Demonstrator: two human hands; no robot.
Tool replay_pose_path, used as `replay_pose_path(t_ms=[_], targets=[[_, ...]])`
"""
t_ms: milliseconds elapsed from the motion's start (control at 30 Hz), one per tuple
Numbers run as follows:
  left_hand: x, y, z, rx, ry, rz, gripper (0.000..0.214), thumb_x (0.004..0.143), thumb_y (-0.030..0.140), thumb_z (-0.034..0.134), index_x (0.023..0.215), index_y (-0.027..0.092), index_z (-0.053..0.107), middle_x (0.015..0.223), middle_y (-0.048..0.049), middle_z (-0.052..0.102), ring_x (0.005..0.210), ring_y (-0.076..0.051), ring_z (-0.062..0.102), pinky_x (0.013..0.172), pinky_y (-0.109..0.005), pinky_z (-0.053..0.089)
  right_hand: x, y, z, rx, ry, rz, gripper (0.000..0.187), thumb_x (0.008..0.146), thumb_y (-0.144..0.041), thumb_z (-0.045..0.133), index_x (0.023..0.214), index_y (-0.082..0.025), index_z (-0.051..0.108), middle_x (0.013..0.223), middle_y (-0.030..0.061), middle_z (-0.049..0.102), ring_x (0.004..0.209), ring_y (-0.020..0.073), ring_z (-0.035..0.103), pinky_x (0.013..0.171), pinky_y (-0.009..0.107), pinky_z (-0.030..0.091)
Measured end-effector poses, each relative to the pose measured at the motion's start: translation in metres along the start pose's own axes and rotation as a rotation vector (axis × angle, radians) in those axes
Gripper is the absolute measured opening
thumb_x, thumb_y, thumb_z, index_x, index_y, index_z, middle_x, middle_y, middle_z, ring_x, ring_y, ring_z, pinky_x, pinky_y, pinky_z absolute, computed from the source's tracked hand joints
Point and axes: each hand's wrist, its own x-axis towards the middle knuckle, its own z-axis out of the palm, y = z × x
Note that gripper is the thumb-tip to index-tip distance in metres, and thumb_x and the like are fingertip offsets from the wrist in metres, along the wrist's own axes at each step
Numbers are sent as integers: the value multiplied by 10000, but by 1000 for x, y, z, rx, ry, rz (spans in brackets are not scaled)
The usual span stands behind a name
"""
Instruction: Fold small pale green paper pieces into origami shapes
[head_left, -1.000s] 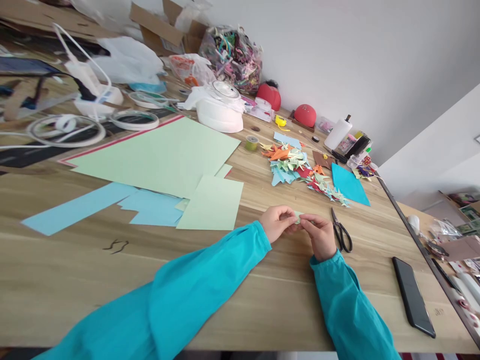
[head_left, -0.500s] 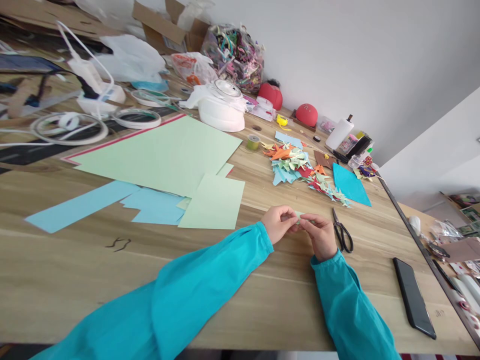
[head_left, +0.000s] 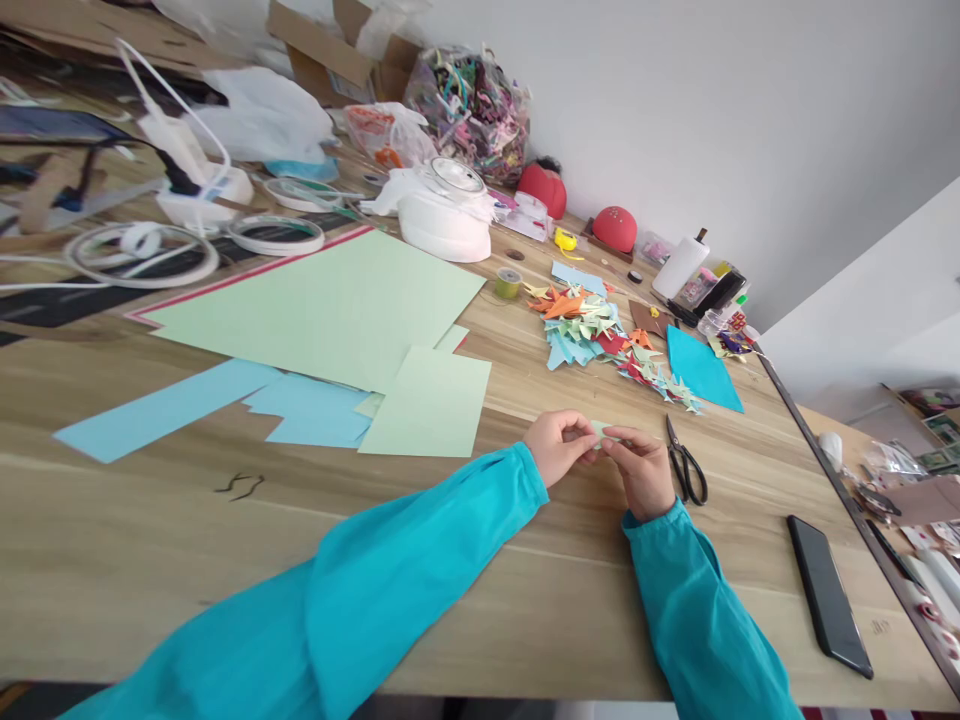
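My left hand and my right hand meet over the wooden table, both pinching a small pale green folded paper piece between their fingertips. Most of the piece is hidden by my fingers. Both arms wear teal sleeves. Black scissors lie just right of my right hand. A pile of small folded coloured paper shapes lies beyond my hands.
Large light green sheets and light blue sheets cover the table's left. A teal paper piece, a black phone, a white pot, tape rolls and bags crowd the far edge.
The view has drifted slightly. My hands stay together on the small green paper piece with only slight finger shifts.
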Motion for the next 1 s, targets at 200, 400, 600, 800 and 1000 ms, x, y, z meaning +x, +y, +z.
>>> replay_pose_path(t_ms=[200,400,600,800,1000], targets=[[2,0,0,-6,38,-10,131,609,139,665,596,130,535,475,27,585,450,-107,571,469,-222,477,-1,-2,2,28,11,10,153,561,-199,757,710,-201,721,643,9,690,588,138,604,607,282,468],[1,4,-3,22,-18,23,97,604,136,660,599,133,564,480,19,596,464,-110,572,497,-226,469,0,0,0,42,13,25,182,580,-235,746,757,-204,716,701,12,700,594,147,627,630,302,499],[0,5,-4,26,-40,32,95,594,158,678,607,135,587,501,10,612,486,-121,585,524,-237,479,2,1,-2,2,-18,11,227,553,-211,769,771,-185,709,636,14,699,569,153,630,593,293,498],[0,6,-4,42,-28,11,92,607,147,665,606,131,574,509,8,620,475,-114,585,505,-226,485,1,-1,-2,-27,-31,9,250,549,-206,775,788,-181,707,630,16,700,558,147,630,585,283,495],[0,3,-3,62,-2,27,93,613,139,659,604,132,567,509,11,616,465,-114,580,481,-225,475,1,1,-3,-47,-31,4,268,555,-230,773,809,-175,706,639,21,700,562,154,629,584,295,499]])
